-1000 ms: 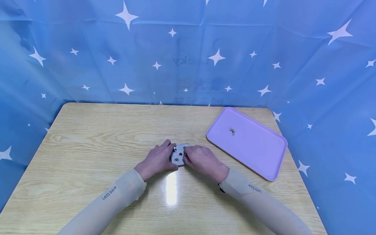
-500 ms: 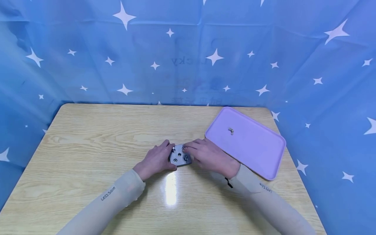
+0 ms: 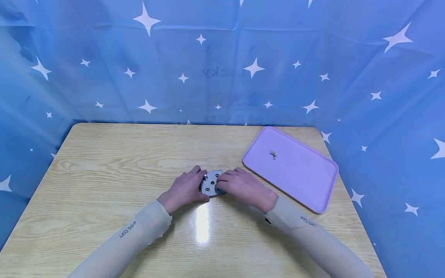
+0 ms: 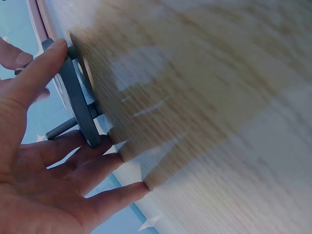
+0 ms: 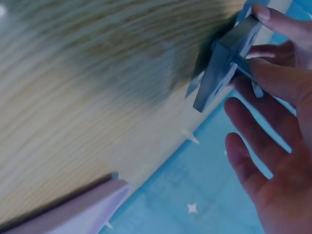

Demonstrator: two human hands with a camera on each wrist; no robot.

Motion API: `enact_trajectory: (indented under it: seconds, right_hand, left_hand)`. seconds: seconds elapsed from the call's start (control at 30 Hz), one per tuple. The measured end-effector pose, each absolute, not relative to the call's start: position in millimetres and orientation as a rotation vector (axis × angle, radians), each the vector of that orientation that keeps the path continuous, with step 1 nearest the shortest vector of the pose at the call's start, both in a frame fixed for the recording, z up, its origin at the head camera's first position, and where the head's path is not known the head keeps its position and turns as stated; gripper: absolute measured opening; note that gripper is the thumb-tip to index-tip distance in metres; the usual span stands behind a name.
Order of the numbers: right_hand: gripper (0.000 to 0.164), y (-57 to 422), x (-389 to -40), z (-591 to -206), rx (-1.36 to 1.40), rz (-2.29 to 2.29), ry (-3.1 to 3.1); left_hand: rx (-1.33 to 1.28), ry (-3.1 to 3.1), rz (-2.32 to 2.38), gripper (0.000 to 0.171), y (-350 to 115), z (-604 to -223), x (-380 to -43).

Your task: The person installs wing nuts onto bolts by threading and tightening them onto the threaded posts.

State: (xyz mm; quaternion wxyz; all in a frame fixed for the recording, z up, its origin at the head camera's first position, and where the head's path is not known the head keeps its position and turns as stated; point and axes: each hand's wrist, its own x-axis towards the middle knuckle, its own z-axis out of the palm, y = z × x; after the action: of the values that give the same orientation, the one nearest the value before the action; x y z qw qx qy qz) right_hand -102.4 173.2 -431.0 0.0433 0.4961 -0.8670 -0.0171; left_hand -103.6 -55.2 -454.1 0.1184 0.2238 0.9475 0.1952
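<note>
A flat grey metal plate [image 3: 211, 180] with several round holes is on the table, its underside slightly raised in the wrist views. My left hand [image 3: 185, 189] grips its left side, thumb at the near edge and fingers at the far edge. One threaded screw [image 4: 61, 128] stands up from the plate beside the left fingers. At the near right corner, my right hand [image 3: 240, 187] pinches another screw [image 5: 245, 69] between thumb and index finger. That screw stands in the plate, and its lower end is hard to make out. The other right fingers are spread loosely.
A purple tray [image 3: 295, 175] lies at an angle on the right of the wooden table [image 3: 114, 158]. Small metal pieces [image 3: 274, 155] rest together near its left end. A blue star-patterned curtain [image 3: 167, 50] hangs behind and beside the table.
My right hand shifted right half a second ago, baring the screw at the near right corner; now its fingers are back around it. My left hand keeps its hold on the plate.
</note>
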Motion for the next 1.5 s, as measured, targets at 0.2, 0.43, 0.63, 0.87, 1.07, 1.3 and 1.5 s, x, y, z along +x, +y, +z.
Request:
enact_trajectory:
  seconds: [0.2,0.43,0.63,0.87,1.07,1.3,1.5]
  right_hand:
    - [0.01,162,-101,-439,1.338,0.137,-2.738]
    - [0.024,154,-95,-440,1.077,0.291,-2.884]
    - [0.037,164,-99,-426,1.21,0.201,-2.881]
    - [0.054,176,-105,-410,1.581,-0.045,-2.8]
    - [0.044,176,-107,-411,1.645,-0.13,-2.729]
    - [0.013,168,-106,-422,1.479,-0.104,-2.657]
    - [0.023,156,-101,-438,1.234,0.011,-2.641]
  left_hand:
    - [0.674,2.777,0.581,0.086,-55,-453,-103]
    - [0.672,2.776,0.582,0.086,-56,-452,-103]
    - [0.677,2.775,0.589,0.086,-56,-453,-103]
    - [0.667,2.765,0.576,0.084,-56,-452,-104]
    - [0.652,2.752,0.566,0.085,-56,-450,-104]
    - [0.651,2.752,0.575,0.085,-56,-452,-104]
    - [0.676,2.764,0.567,0.086,-56,-453,-103]
